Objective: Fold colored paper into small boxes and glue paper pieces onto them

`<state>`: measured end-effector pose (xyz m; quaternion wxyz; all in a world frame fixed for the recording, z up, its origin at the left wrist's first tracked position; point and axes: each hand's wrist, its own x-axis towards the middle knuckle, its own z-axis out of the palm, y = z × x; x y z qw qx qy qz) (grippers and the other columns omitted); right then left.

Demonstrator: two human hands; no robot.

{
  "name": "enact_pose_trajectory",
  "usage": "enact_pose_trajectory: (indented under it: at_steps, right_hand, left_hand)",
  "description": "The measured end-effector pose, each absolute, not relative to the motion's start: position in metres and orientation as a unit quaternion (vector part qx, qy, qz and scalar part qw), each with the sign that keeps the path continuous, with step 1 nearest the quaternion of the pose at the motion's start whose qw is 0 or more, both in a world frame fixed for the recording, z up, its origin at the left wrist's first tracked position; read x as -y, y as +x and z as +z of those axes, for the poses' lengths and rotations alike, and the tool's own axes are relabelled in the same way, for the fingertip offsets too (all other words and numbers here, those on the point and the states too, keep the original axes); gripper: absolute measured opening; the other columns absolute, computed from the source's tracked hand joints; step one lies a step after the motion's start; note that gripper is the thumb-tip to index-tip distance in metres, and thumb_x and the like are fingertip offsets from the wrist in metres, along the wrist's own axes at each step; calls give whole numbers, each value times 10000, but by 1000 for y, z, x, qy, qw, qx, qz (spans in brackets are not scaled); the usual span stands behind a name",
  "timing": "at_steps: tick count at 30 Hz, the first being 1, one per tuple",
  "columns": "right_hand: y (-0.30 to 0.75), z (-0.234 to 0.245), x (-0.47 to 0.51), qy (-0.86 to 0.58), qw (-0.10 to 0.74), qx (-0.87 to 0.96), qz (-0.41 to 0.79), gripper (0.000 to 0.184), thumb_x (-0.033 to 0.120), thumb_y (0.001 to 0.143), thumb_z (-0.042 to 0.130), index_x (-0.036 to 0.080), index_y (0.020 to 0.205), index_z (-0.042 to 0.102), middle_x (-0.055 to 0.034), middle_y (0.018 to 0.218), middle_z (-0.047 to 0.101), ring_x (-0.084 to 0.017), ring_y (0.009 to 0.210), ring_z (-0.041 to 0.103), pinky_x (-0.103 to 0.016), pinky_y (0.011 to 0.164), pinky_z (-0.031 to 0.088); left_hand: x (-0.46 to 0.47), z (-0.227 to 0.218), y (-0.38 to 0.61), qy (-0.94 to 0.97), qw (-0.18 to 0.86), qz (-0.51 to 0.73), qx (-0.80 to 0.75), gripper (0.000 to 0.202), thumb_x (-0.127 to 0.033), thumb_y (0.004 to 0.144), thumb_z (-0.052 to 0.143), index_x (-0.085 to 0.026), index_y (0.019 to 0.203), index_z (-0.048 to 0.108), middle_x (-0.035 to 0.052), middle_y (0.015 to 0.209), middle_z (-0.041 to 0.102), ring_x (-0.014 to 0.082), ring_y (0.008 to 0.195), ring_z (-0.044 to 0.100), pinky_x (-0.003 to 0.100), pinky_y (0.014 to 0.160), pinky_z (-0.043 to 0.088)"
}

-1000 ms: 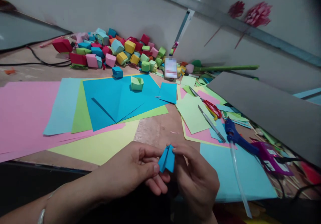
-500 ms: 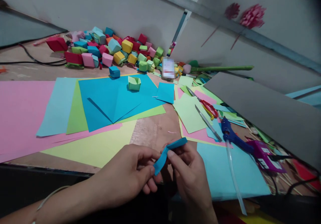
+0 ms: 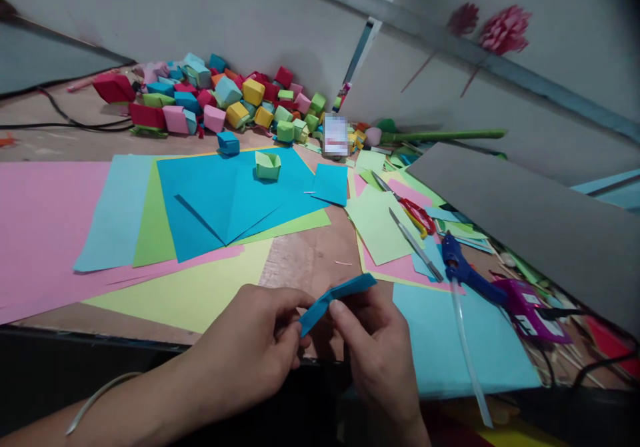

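A small folded piece of blue paper (image 3: 336,298) is pinched between both hands just above the table's near edge. My left hand (image 3: 250,353) grips its lower left end with thumb and fingers. My right hand (image 3: 375,347) holds the middle and right part, thumb pressed on the fold. The piece lies flat and narrow, seen nearly edge-on. Behind the hands lie large coloured sheets: a blue sheet (image 3: 225,197) with a folded corner, pink paper (image 3: 45,227) and pale yellow paper (image 3: 200,290).
A heap of folded paper cubes (image 3: 225,100) lies by the back wall; a green paper box (image 3: 267,165) sits on the blue sheet. To the right are scissors (image 3: 413,213), a craft knife (image 3: 415,237), a blue glue gun (image 3: 465,273) and a grey board (image 3: 535,223).
The blue piece went from standing upright between my fingers to lying flat and stretched out sideways. Both hands shifted slightly lower and to the left.
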<state>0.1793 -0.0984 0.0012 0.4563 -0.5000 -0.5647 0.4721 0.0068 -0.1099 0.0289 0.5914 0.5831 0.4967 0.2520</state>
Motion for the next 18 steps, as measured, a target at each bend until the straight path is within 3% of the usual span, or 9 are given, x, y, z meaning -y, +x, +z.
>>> enact_pose_trajectory:
  at_steps: [4,8,13,18]
  right_hand:
    - [181,-2,103,-463,509,624,370,209,103,792,679,279,903,668,37,849,650,-106,747,628,-190,633,518]
    - [185,-2,108,-410,514,707,259,358,20,775,632,279,1020,673,-2,951,636,-143,825,632,-244,666,530]
    - [187,2,108,-387,449,801,86,382,42,798,603,241,1122,649,-53,967,637,-186,849,623,-299,683,523]
    - [187,4,101,-375,439,813,74,318,79,793,612,205,1081,658,-68,941,647,-188,822,635,-298,677,532]
  left_hand:
    - [108,30,11,459,726,235,-455,278,-197,863,496,-173,1099,642,8,815,641,111,605,620,180,476,461]
    - [106,29,10,418,772,252,-406,252,-205,865,546,-144,1081,659,21,817,646,97,596,634,158,479,477]
    - [106,26,7,388,807,266,-358,256,-220,892,548,-153,1110,664,21,730,677,80,556,637,129,482,477]
    - [106,23,5,374,815,278,-345,250,-241,870,591,-159,1090,677,38,821,677,122,661,687,143,502,512]
